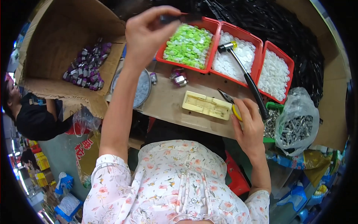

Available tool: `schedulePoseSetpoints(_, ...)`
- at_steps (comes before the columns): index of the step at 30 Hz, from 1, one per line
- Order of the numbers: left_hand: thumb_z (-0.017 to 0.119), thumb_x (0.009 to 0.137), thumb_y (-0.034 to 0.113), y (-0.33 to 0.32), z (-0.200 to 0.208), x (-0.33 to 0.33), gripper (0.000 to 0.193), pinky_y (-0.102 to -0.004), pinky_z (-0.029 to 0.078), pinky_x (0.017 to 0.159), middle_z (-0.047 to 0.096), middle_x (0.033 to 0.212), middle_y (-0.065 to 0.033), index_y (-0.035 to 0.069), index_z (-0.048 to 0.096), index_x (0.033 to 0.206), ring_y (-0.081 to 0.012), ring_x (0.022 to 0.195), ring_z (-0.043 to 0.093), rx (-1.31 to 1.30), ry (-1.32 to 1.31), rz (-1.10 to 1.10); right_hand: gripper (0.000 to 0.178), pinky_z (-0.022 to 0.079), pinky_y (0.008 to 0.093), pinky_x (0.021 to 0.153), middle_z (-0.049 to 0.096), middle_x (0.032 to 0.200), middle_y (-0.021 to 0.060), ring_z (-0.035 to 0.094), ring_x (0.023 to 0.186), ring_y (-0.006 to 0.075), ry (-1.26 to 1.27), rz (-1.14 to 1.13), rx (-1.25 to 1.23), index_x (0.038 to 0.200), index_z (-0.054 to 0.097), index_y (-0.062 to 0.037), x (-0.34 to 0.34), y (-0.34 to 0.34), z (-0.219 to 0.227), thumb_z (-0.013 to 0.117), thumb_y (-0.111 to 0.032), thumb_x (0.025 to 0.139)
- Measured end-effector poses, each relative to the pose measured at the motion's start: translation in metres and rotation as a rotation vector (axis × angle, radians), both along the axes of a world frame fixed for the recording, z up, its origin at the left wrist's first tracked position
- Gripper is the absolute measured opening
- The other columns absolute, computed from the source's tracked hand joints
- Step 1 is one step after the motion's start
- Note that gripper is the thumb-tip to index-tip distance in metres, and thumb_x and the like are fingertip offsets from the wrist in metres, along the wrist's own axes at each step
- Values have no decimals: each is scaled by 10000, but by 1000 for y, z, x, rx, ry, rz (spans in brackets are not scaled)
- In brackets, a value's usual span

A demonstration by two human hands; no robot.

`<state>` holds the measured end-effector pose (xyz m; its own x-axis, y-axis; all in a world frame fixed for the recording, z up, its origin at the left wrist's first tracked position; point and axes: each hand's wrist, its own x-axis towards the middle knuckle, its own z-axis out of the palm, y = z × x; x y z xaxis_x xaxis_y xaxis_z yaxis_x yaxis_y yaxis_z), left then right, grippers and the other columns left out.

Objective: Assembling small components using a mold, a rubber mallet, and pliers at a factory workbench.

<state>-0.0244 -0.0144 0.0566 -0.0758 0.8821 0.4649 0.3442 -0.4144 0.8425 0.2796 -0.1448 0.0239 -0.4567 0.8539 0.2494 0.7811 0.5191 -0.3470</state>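
My left hand (151, 35) is raised over the far left of the workbench, fingers pinched on a dark, narrow piece (184, 18). Motion blurs that piece, so its kind is unclear. At the right front of the bench, my right hand (248, 125) is closed around yellow-handled pliers (235, 112), whose dark jaws point away and to the left. Just left of the pliers lies a cream, grooved block (207, 105). Behind it sit a few small metal-and-purple parts (179, 77). Below my left hand is a red bin of green and white discs (188, 46).
Red bins of white discs (235, 54) and small white parts (275, 74) hold a black-handled hammer (244, 69) across their edges. A round dish (141, 89) and a cardboard box (48, 48) stand left. A bag of grey pieces (298, 125) lies right. A person (35, 112) sits far left.
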Motion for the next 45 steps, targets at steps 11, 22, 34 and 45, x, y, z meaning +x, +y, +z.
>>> schedulePoseSetpoints(11,710,646,-129,-105,-25,53,361,-326,565,756,674,1093,-159,4,714,981,-275,921,686,224,272,-308,485,486,217,738,614,976,74,591,840,88,1105,-67,-591,1423,397,29,-46,15,-11,583,-115,999)
schedulePoseSetpoints(22,662,652,55,-134,-78,82,354,-360,525,757,599,1040,-102,-38,661,993,-266,949,596,307,730,-243,157,455,274,674,651,921,86,603,767,150,488,-15,-415,1052,680,15,-35,21,-12,635,-61,922)
schedulePoseSetpoints(34,722,714,73,-147,-75,118,525,-405,516,863,590,1165,-181,-67,594,1203,-326,976,583,36,686,-96,244,479,347,694,620,981,103,630,839,222,405,80,-177,1030,682,-5,-6,-3,-29,736,-40,795)
schedulePoseSetpoints(45,753,762,10,-160,-77,96,358,-428,527,919,634,1129,-185,-45,664,1104,-378,1114,619,76,277,-232,213,445,390,746,595,1013,91,611,911,268,77,89,-7,985,652,-40,-6,8,-22,718,-20,784)
